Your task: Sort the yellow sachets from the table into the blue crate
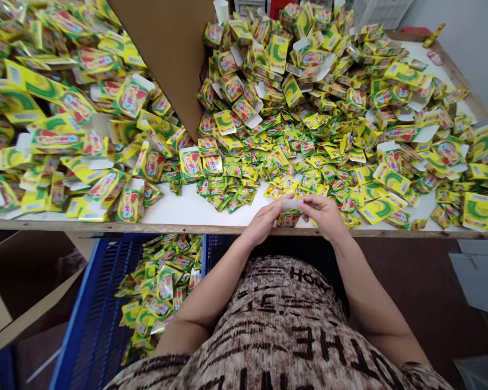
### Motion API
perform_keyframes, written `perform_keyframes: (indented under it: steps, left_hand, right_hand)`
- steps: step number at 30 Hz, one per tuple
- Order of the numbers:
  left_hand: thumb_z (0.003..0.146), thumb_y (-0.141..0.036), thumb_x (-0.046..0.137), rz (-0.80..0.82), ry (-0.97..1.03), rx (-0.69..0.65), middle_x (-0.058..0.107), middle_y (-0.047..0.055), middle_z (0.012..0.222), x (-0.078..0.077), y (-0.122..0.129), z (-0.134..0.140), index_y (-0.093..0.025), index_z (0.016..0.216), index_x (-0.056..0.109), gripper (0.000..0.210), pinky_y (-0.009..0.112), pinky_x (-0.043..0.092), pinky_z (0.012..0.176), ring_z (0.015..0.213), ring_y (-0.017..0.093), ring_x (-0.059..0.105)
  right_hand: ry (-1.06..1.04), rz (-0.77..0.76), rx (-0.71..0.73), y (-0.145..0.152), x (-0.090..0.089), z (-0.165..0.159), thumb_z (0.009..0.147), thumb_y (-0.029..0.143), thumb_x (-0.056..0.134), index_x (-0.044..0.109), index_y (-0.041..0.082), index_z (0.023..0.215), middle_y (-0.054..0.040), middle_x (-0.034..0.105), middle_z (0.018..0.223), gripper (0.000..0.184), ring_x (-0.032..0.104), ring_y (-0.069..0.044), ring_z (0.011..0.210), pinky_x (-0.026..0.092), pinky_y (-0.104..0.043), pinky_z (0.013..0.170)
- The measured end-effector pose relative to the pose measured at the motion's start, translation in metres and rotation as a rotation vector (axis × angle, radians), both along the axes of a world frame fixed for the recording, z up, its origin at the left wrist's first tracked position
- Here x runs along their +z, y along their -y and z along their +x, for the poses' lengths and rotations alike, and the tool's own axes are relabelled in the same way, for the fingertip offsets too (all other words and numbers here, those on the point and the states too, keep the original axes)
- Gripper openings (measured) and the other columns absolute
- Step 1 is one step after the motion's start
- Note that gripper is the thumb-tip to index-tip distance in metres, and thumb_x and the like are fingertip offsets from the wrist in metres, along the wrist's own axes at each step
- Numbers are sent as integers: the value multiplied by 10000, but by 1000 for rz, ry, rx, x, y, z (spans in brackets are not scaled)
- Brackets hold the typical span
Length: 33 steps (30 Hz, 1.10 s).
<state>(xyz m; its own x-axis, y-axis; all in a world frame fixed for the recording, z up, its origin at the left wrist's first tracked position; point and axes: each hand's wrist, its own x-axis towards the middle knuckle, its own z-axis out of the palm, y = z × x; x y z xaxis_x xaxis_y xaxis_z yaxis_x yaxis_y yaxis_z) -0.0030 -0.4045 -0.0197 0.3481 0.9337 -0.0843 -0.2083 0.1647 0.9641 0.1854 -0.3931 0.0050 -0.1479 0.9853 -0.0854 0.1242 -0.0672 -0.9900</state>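
At the table's front edge, both my hands hold one small yellow-green carton [288,220] upright, its white flap facing up. My left hand [264,221] is closed on the carton's left side. The fingers of my right hand [322,214] pinch the flap at its right end. What the carton contains cannot be seen. Just beyond my hands lie several small green and yellow sachets [239,197], spread over the white tabletop [166,208]. More printed cartons [384,208] lie to the right, some with flaps raised.
A brown cardboard divider [166,59] stands on the table, with heaped cartons [101,108] to its left and a tall pile [268,59] behind. Below the edge at left is a blue crate [93,314] holding packets. Grey boxes [480,276] stand at lower right.
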Motion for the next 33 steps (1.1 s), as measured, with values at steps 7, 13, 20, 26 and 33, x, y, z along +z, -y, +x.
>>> perform_keyframes:
  steps: [7, 13, 20, 26, 33]
  left_hand:
    - [762, -350, 790, -47, 51, 235, 764, 71, 1087, -3, -4, 4, -219, 1092, 751, 357, 375, 540, 970, 1026, 207, 702]
    - [779, -353, 778, 104, -79, 416, 780, 59, 1022, -12, -5, 9, -222, 980, 792, 241, 351, 554, 951, 985, 195, 712]
    - [796, -365, 766, 288, -228, 386, 764, 50, 892, -7, -10, 9, -191, 930, 777, 220, 291, 581, 795, 818, 154, 707]
    - [811, -289, 764, 497, -310, 360, 779, 52, 967, -9, -7, -2, -238, 976, 782, 174, 336, 589, 856, 923, 179, 718]
    - [817, -263, 759, 541, -331, 297, 784, 37, 995, -5, -6, -4, -272, 994, 783, 179, 367, 608, 874, 934, 187, 731]
  right_hand:
    - [31, 79, -34, 5, -6, -16, 811, 351, 705, 785, 215, 1026, -15, 689, 796, 266, 500, -90, 582, 418, -221, 488]
    - [-54, 99, -90, 1, -14, -18, 792, 407, 745, 804, 231, 955, -45, 751, 869, 247, 620, -147, 741, 496, -242, 553]
    - [-20, 136, -235, 4, -17, -25, 738, 427, 791, 804, 219, 840, -54, 747, 846, 232, 636, -155, 690, 547, -281, 586]
    - [-31, 217, -160, 10, -19, -18, 784, 445, 765, 797, 248, 897, -48, 746, 883, 230, 645, -165, 741, 549, -302, 654]
    - [38, 279, -145, 9, -16, -18, 796, 419, 766, 758, 225, 845, -32, 710, 824, 200, 569, -143, 671, 513, -302, 656]
